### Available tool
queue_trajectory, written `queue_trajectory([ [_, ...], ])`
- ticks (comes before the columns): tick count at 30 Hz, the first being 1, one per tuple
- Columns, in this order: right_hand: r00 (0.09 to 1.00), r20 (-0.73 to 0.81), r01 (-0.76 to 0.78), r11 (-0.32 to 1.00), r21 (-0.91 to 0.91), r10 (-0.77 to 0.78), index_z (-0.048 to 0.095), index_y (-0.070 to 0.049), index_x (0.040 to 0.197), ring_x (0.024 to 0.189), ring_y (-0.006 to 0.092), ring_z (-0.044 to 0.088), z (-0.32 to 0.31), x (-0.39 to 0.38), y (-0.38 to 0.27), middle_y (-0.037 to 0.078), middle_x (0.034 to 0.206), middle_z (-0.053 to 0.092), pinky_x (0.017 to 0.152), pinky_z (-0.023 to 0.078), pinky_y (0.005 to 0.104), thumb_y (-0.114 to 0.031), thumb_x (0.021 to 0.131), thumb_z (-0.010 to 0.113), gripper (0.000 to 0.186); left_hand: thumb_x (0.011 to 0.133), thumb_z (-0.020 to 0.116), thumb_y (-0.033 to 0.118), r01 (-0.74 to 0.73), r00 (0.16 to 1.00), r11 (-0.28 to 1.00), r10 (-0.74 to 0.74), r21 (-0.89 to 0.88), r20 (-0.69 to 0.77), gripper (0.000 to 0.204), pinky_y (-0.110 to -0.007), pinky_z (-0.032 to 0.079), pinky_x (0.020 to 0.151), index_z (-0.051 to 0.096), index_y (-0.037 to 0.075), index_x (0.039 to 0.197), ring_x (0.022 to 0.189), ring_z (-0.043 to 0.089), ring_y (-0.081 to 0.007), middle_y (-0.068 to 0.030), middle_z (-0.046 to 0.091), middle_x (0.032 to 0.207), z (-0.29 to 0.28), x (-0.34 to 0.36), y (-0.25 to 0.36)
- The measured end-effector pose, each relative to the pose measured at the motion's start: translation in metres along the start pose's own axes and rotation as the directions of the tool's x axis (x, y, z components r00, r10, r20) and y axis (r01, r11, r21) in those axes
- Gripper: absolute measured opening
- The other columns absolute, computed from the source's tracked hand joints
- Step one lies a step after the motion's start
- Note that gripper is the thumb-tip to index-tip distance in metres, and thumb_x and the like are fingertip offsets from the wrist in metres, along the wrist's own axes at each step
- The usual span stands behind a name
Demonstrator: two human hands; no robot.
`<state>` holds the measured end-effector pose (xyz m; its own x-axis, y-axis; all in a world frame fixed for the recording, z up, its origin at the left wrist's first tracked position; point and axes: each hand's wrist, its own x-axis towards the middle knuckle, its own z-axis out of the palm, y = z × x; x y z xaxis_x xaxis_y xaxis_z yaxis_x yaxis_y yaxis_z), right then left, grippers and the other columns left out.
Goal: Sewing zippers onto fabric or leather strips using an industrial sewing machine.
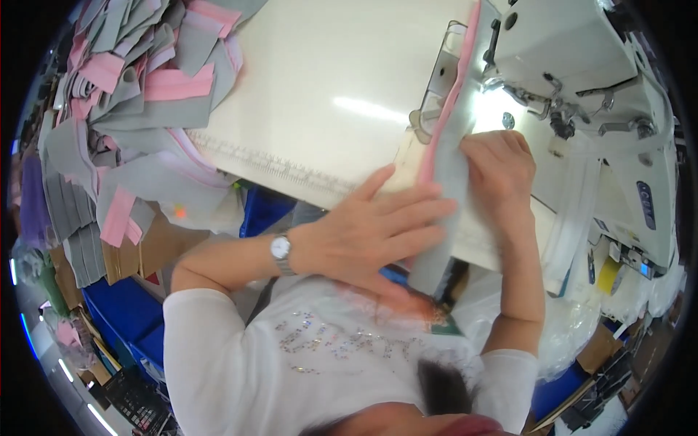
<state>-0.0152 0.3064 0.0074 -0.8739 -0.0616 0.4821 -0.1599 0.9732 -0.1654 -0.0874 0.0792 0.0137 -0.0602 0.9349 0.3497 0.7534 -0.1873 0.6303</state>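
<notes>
A long grey fabric strip with a pink edge (pixel 452 138) runs from the far edge of the white table down toward my lap, beside the sewing machine's needle area (pixel 502 98). My left hand (pixel 378 236) lies over the strip's near part, palm down, fingers stretched out and spread. Nearer the needle, my right hand (pixel 503 171) has its fingers curled in with the fingertips at the strip's right edge. Its grip is partly hidden, but it seems to pinch the grey fabric. Left of the strip, a metal guide (pixel 438 83) is fixed on the tabletop.
The white sewing machine head (pixel 574 43) stands at the right, its lamp lit. Printed ruler marks line the near edge of the white tabletop (pixel 305 80). Grey and pink fabric pieces (pixel 145 80) are heaped at the left, above cardboard and a blue bin (pixel 127 316).
</notes>
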Motion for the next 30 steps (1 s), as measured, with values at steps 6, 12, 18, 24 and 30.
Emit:
queue_trajectory([
  [6, 0.951, 0.032, -0.310, 0.948, 0.065, 0.309, 0.066, -0.009, 0.086, 0.071, 0.0222, 0.062, -0.023, -0.016, -0.031, 0.005, 0.083, 0.064, 0.064, 0.048, 0.0310, -0.007, 0.073, 0.067, 0.013, 0.070, 0.067, 0.017, 0.183, 0.946, 0.976, -0.208, -0.117, -0.248, 0.052, -0.057, 0.022, 0.104, 0.048, 0.005, 0.117, 0.127, 0.043, -0.0330, -0.0171, 0.045, 0.136, 0.028, -0.003, 0.011],
  [12, 0.499, 0.547, -0.848, 0.248, 0.469, 0.672, 0.068, 0.000, 0.088, 0.054, 0.0131, 0.060, -0.050, -0.087, -0.102, 0.008, 0.079, 0.069, 0.049, 0.044, 0.0226, -0.018, 0.086, 0.063, 0.019, 0.070, 0.067, 0.008, 0.161, 0.870, 0.957, -0.252, -0.240, -0.423, 0.052, -0.046, 0.035, 0.098, 0.043, 0.005, 0.116, 0.114, 0.052, -0.0371, -0.0233, 0.047, 0.131, 0.046, -0.011, 0.007],
  [18, 0.363, 0.788, -0.573, -0.548, 0.610, 0.497, 0.068, 0.002, 0.088, 0.053, 0.0103, 0.060, -0.010, -0.095, -0.121, 0.010, 0.079, 0.068, 0.045, 0.044, 0.0189, -0.027, 0.090, 0.059, 0.030, 0.070, 0.070, 0.001, 0.248, 0.847, 0.963, -0.268, -0.104, -0.460, 0.044, -0.033, 0.042, 0.089, 0.044, 0.005, 0.105, 0.105, 0.052, -0.0266, -0.0213, 0.046, 0.128, 0.062, -0.006, 0.022],
  [24, 0.485, 0.709, -0.566, -0.435, 0.701, 0.512, 0.068, 0.001, 0.085, 0.053, 0.0094, 0.060, 0.009, -0.099, -0.121, 0.007, 0.075, 0.067, 0.047, 0.043, 0.0177, -0.020, 0.087, 0.062, 0.021, 0.064, 0.074, 0.001, 0.324, 0.799, 0.943, -0.315, -0.074, -0.512, 0.031, -0.034, 0.045, 0.081, 0.053, 0.007, 0.086, 0.097, 0.055, -0.0284, -0.0149, 0.054, 0.117, 0.068, -0.016, 0.020],
  [30, 0.518, 0.720, -0.599, -0.406, 0.691, 0.462, 0.067, 0.001, 0.082, 0.053, 0.0094, 0.060, 0.011, -0.104, -0.116, 0.007, 0.072, 0.067, 0.048, 0.044, 0.0176, -0.016, 0.085, 0.062, 0.018, 0.061, 0.072, 0.007, 0.128, 0.942, 0.947, -0.023, 0.294, -0.336, 0.020, -0.040, 0.034, 0.098, 0.065, 0.012, 0.079, 0.111, 0.056, -0.0273, 0.0000, 0.067, 0.100, 0.048, -0.018, 0.013],
])
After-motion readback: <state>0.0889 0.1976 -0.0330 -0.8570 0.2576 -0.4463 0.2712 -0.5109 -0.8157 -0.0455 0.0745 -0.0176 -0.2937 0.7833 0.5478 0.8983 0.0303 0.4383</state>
